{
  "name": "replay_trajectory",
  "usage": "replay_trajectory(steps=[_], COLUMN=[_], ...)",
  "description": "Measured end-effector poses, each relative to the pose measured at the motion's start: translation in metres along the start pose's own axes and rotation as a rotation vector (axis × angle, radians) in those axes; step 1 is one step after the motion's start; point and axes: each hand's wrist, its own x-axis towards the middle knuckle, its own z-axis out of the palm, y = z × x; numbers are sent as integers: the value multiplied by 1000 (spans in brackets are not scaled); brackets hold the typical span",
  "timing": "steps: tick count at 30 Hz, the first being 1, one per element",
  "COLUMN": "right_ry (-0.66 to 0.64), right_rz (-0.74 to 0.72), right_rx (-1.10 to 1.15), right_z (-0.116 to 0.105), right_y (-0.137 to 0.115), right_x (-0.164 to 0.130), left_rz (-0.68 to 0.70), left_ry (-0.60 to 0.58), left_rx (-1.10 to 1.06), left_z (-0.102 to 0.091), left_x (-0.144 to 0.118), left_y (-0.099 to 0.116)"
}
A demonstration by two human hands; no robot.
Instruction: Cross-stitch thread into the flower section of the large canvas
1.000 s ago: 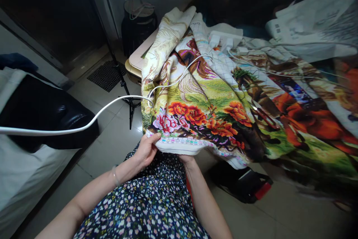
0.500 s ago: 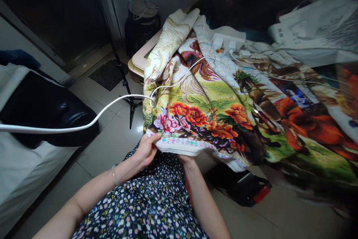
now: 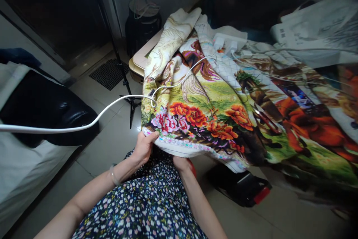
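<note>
A large cross-stitch cloth (image 3: 192, 119) with orange and pink flowers hangs over the table edge toward me. My left hand (image 3: 144, 145) pinches the white border at its near left corner, thumb on top. My right hand (image 3: 181, 162) reaches underneath the cloth; its fingers are hidden behind the border, so their shape does not show. A white cable (image 3: 120, 99) crosses in front and runs onto the cloth. Further right lies more stitched fabric (image 3: 313, 123) with orange horses.
A white power strip (image 3: 233, 37) with plugs lies on the fabric, near a phone (image 3: 298, 91) with a lit screen. A tripod stand (image 3: 124, 78) rises left of the table (image 3: 137, 60). Beneath is a black and red object (image 3: 243, 186). A black leather seat (image 3: 50, 104) stands left.
My left hand has shifted slightly left with the cloth's corner, drawing the border a little that way. My right hand has also moved a bit left beneath the cloth.
</note>
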Motion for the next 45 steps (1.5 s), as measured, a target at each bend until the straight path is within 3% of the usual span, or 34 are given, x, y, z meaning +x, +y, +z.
replay_trajectory(steps=[2, 5, 6, 7, 10, 11, 17, 19, 22, 25, 27, 29, 31, 34, 37, 40, 45], right_ry=[-83, -469, -522, -456, -17, 46, 11, 44, 18, -185, -399, -596, -648, -389, -102, -17, 4], right_rz=[18, -46, -95, -137, -329, -394, -618, -621, -439, -216, -212, -240, -181, 17, 43, -7, -50], right_rx=[-41, -120, -114, -101, -208, -256, -473, -346, 90, 555, 730, 766, 728, 506, 145, -60, -185], right_z=[1, -5, -8, -11, -17, -16, -1, 2, -5, -23, -35, -42, -42, -30, -16, -10, -10], right_y=[-18, -58, -71, -82, -98, -97, -73, -73, -89, -114, -127, -132, -129, -114, -96, -85, -83], right_x=[-18, -36, -37, -33, -6, 6, 50, 48, 32, 4, -14, -25, -24, -5, 17, 27, 27], left_rz=[38, 65, 60, 47, -12, -30, -81, -105, -108, -96, -94, -96, -102, -111, -109, -112, -121], left_ry=[17, 37, 41, 43, 32, 22, 4, 6, 5, 14, 28, 24, 7, -5, -8, -5, 2], left_rx=[10, 9, 3, -4, -25, -31, -105, -123, -124, -130, -140, -148, -152, -141, -120, -110, -109], left_z=[-4, -9, -10, -10, -8, -7, -8, -9, -9, -10, -10, -10, -9, -7, -8, -9, -9], left_x=[2, 5, 6, 6, 4, 4, 1, 2, 4, 7, 8, 8, 7, 6, 6, 7, 7], left_y=[0, -1, -1, -1, 0, 0, 1, 0, -3, -4, -5, -5, -4, -2, 0, 1, 1])
